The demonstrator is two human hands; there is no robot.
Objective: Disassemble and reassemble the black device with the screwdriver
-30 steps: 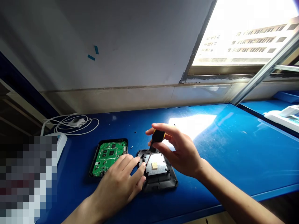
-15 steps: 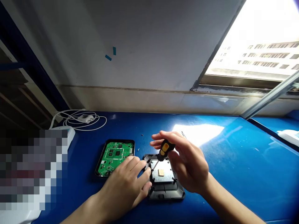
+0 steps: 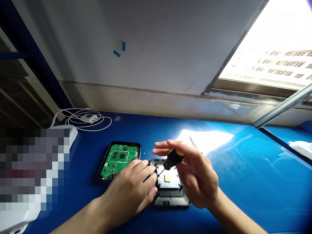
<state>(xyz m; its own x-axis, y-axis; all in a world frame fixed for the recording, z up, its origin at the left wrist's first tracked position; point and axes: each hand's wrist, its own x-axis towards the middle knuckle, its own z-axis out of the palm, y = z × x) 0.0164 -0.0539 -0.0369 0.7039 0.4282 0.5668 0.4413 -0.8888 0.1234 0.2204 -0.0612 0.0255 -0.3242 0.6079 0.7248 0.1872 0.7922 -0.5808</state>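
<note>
A yellow and black screwdriver [image 3: 174, 158] is in my right hand [image 3: 198, 172], slanting down with its tip at the left edge of a silver metal plate [image 3: 172, 182]. That plate, with a small tan pad on it, lies inside a black plastic cover [image 3: 170, 201]. My left hand [image 3: 133, 185] rests with its fingertips on the cover's left edge, near the screwdriver tip; nothing is seen in its grip. Left of it, partly behind my left hand, a green circuit board [image 3: 119, 157] sits in another black shell.
Two small screws [image 3: 143, 153] lie on the blue table [image 3: 243, 182] behind the cover. A thin dark tool [image 3: 193, 143] is beyond my right hand. A white coiled cable with an adapter [image 3: 89, 118] lies at the back left, near a white device [image 3: 73, 132].
The screwdriver handle has turned in my right hand, showing less yellow. My left hand still rests at the cover. The whole view has shifted slightly.
</note>
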